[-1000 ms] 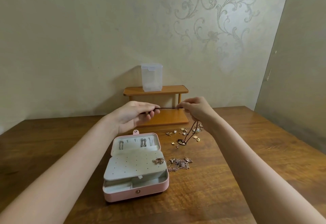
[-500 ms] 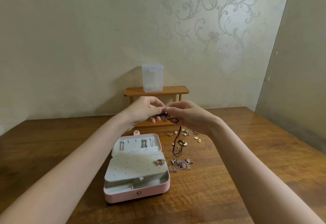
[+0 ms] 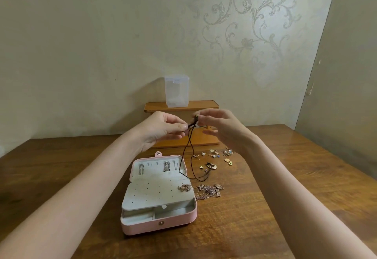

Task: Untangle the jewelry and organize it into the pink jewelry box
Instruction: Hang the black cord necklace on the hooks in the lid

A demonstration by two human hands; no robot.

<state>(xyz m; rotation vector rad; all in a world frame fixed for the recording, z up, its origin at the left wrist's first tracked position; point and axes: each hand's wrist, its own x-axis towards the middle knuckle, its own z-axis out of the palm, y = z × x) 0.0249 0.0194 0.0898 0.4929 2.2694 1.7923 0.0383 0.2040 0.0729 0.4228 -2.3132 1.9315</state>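
The pink jewelry box (image 3: 159, 226) lies open on the wooden table (image 3: 285, 207), with chains hanging in its lid and a perforated grey tray over its lower compartments. Above it, my left hand (image 3: 161, 130) and my right hand (image 3: 220, 128) pinch the ends of a dark cord necklace (image 3: 188, 148) between fingertips, close together. The cord hangs in a loop down to the table, where its oval pendant (image 3: 211, 166) rests. A tangle of rose-gold chains (image 3: 208, 191) lies beside the box's right edge, partly on the tray.
Small earrings and charms (image 3: 220, 154) are scattered on the table behind the pendant. A low wooden shelf (image 3: 181, 105) stands against the wall with a clear plastic container (image 3: 176, 91) on top. A wall corner rises at the right.
My hands came together from holding the cord stretched between them. Both then rose a little, and the cord now hangs in a longer loop, with the pendant on the table.
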